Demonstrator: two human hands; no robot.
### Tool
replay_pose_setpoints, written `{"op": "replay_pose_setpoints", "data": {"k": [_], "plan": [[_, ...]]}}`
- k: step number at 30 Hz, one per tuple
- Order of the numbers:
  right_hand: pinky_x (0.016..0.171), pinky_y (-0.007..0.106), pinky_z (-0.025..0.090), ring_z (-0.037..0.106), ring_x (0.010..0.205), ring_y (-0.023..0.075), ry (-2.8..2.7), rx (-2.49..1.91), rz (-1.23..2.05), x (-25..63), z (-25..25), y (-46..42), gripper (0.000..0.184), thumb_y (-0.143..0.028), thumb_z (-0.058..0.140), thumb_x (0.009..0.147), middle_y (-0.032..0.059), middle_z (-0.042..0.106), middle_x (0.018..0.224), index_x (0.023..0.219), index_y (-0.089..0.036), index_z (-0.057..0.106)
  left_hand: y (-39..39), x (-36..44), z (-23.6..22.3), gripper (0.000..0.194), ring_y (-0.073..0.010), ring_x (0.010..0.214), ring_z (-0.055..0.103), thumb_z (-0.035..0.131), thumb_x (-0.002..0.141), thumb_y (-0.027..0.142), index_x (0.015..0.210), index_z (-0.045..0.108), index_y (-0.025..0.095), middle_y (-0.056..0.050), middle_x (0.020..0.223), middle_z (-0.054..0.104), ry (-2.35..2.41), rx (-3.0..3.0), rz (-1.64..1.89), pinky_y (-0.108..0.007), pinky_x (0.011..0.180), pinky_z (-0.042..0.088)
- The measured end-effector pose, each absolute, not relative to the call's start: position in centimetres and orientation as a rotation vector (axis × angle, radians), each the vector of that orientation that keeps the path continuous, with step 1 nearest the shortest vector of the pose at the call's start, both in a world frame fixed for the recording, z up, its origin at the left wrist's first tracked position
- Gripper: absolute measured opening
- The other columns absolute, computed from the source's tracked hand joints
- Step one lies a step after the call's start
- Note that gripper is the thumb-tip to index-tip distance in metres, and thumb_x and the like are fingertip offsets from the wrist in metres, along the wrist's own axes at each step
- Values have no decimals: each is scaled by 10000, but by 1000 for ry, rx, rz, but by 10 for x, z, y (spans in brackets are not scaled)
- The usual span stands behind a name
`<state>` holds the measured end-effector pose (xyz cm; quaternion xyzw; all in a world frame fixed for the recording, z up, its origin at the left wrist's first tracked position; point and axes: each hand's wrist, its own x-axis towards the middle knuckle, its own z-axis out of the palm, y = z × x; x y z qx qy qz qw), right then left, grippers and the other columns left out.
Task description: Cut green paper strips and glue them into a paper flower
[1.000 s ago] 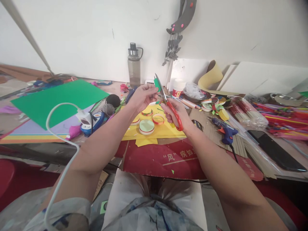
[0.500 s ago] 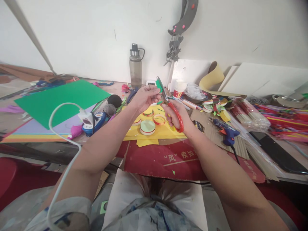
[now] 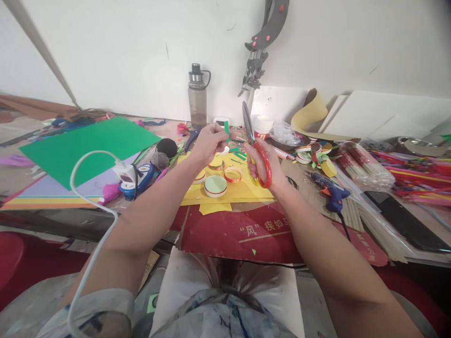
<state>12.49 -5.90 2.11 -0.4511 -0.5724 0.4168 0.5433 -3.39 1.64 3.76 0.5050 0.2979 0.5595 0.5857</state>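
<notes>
My left hand [image 3: 210, 142] pinches a small green strip [image 3: 227, 130], which looks like paper or felt, held upright above the yellow sheets [image 3: 246, 191]. In my right hand [image 3: 268, 162] is a pair of scissors [image 3: 248, 123] with red and yellow handles, blades pointing up and away from me. The blades look closed and stand apart from the strip. Below my hands, a round pale-green disc with a white side and red line [image 3: 215, 186] sits near a red-and-yellow ring [image 3: 233, 175]. Several thin green pieces [image 3: 240, 154] lie on the yellow behind them.
A large green sheet [image 3: 91, 145] lies left, beside a blue device [image 3: 138, 180] with a white cable. A water bottle [image 3: 197, 98] stands at the wall. On the right are a blue glue gun [image 3: 334, 193], a black phone [image 3: 405, 218] and a paper cup [image 3: 262, 126].
The scissors have come away from the green strip, moving right, and their blades have closed. My left hand has shifted slightly left, and the strip in it now appears narrower.
</notes>
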Motion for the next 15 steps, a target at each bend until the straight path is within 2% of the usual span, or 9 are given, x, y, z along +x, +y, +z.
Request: {"op": "replay_pose_setpoints", "data": {"k": [5,8,15], "plan": [[370,239,347,418,465,87,-1458,-1045,978,126,19,-58,588,-772,732,825,-53,408,683,858,-265,434,19,-36,37,276,-43,481,554,843,786,84,715,584,151,32,588,633,639,1264,1213,-174,516,439],[390,278,345,421,481,105,-1468,-1068,1007,126,15,-56,583,-768,759,800,-43,413,699,870,-271,464,19,-36,37,228,-47,531,602,823,822,71,744,617,132,29,615,644,630,1227,1217,-180,594,517],[391,288,326,412,475,108,-1461,-1087,1046,124,11,-55,612,-818,753,766,-43,425,679,908,-271,517,24,-37,33,227,-78,527,629,855,764,44,846,663,134,28,630,664,672,1124,1290,-191,483,446]]}}
